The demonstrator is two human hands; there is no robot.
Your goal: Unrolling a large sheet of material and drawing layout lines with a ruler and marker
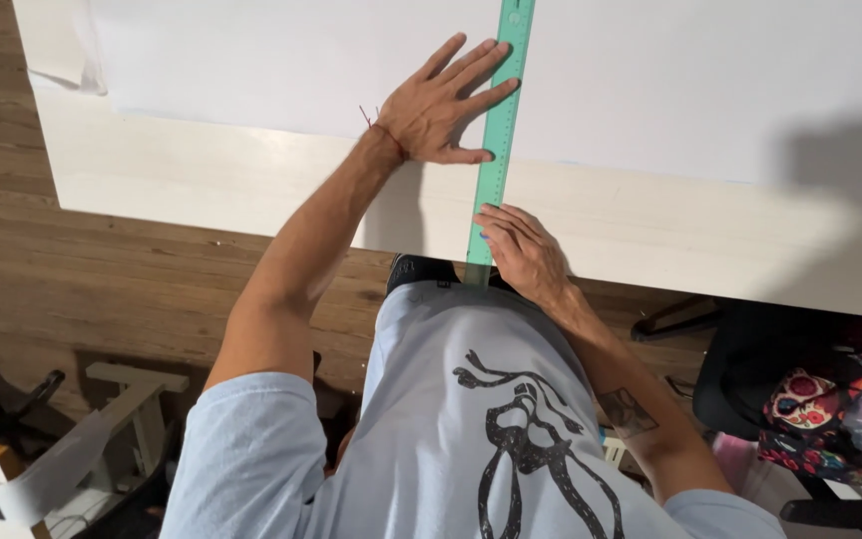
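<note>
The green ruler [497, 140] lies lengthwise across the white sheet [281, 60], its near end past the table [202, 190] edge. The left hand [441, 105], fingers spread flat, presses beside the ruler, fingertips on it; the right hand [521, 250] grips the ruler's near end with curled fingers. Pressing evenly along the ruler should stop it pivoting.

This looks like a home craft or hobby room rather than a factory floor. A pale wooden bench [251, 190] stands on worn wood-plank flooring [102, 289], with a large white sheet [700, 80] spread across it and a long green ruler [499, 130] laid over the bench's near edge. Under the bench's right end sits a dark chair [760, 369] piled with patterned fabric bags [810, 409] (bright, skull-printed), and white wooden trestle parts [132, 399] lie at lower left.
</note>
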